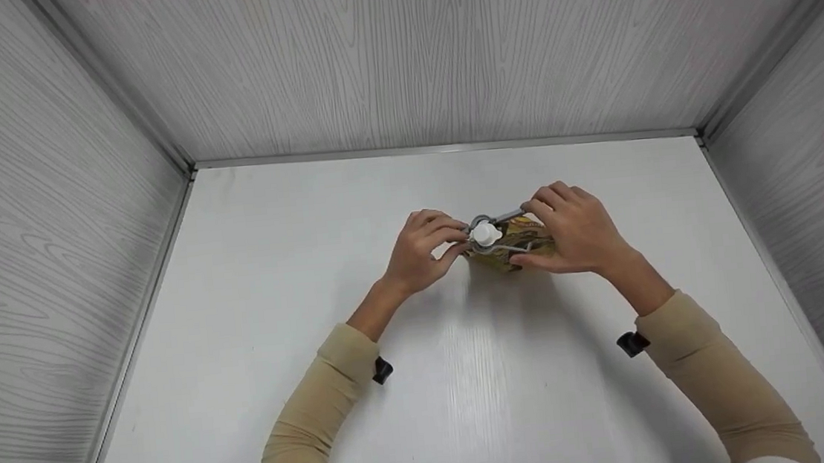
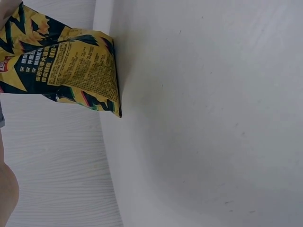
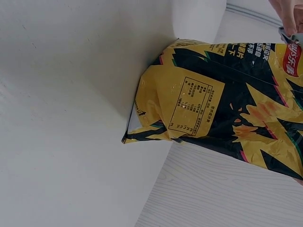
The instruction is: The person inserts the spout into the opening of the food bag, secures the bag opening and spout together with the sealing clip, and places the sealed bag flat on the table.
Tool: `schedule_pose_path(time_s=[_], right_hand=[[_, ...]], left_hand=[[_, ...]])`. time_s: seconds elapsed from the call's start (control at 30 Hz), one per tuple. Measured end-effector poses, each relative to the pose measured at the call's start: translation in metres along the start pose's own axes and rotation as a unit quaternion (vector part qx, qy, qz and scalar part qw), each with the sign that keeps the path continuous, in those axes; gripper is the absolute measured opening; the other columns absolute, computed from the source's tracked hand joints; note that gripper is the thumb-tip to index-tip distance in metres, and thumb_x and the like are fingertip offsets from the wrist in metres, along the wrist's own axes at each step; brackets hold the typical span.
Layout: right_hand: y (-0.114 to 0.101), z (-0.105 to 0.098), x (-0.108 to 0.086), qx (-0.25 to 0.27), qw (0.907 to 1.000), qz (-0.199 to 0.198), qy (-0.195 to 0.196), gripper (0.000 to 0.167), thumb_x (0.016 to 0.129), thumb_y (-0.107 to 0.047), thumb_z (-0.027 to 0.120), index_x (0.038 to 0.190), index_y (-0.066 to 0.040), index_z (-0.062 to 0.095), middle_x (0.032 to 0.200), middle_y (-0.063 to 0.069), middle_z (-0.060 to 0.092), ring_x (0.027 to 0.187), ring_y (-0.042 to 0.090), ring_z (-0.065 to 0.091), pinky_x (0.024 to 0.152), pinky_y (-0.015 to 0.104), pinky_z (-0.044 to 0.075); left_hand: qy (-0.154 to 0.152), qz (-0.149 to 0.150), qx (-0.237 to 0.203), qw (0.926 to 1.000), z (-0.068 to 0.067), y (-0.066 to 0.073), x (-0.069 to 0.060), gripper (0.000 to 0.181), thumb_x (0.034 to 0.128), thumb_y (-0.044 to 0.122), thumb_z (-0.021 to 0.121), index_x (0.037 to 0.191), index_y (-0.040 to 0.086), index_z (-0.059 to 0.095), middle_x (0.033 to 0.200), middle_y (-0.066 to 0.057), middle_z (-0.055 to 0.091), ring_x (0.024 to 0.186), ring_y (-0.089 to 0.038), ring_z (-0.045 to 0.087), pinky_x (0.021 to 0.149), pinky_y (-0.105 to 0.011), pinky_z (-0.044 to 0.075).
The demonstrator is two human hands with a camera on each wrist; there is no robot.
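Observation:
A yellow and black printed snack bag [image 2: 80, 66] stands upright on the white table, its lower part also showing in the right wrist view [image 3: 189, 104]. Across its top lies a grey clip with a white round cap [image 1: 486, 235] at its left end. My left hand [image 1: 425, 251] pinches that capped end between fingers and thumb. On the other side, my right hand [image 1: 572, 229] holds the clip's two grey arms, which stand apart over the bag, fingers on the far arm and thumb by the near one. Both hands hide parts of the bag's top.
The white table [image 1: 427, 409] has a metal edge strip [image 1: 442, 148] at the back. Grey wood-grain panels [image 1: 397, 61] rise behind it and on both sides. A small black device sits at each sleeve cuff.

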State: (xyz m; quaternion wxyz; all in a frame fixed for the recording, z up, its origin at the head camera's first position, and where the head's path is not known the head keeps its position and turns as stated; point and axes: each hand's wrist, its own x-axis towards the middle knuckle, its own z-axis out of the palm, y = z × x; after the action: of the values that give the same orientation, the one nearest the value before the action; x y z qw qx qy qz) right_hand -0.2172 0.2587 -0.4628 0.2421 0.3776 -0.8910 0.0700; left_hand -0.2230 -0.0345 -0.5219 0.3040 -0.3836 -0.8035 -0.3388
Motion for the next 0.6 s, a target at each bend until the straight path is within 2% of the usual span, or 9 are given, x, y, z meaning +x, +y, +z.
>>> schedule_pose_path(time_s=[0.53,0.6], right_hand=[[-0.0003,-0.0012,-0.0005,-0.005,0.9995,-0.016,0.027,0.081,0.096,-0.081,0.044,0.112,-0.006,0.069,0.104,0.015,0.07,0.095,0.035,0.067,0.081,0.052,0.06],[0.0003,-0.0021,-0.0004,-0.006,0.9992,-0.022,0.034,0.078,0.096,-0.079,0.049,0.111,-0.005,0.069,0.104,0.015,0.07,0.095,0.035,0.067,0.08,0.052,0.06]], left_hand=[[0.008,0.007,-0.012,0.9999,-0.0007,0.0002,0.0014,0.007,0.0931,0.017,0.082,0.095,0.01,0.08,0.104,-0.002,0.081,0.106,-0.021,0.068,0.093,-0.038,0.054],[0.01,0.008,-0.014,0.9998,-0.0008,0.0004,0.0024,0.007,0.0926,0.016,0.082,0.095,0.01,0.08,0.104,-0.002,0.081,0.106,-0.021,0.068,0.093,-0.038,0.054]])
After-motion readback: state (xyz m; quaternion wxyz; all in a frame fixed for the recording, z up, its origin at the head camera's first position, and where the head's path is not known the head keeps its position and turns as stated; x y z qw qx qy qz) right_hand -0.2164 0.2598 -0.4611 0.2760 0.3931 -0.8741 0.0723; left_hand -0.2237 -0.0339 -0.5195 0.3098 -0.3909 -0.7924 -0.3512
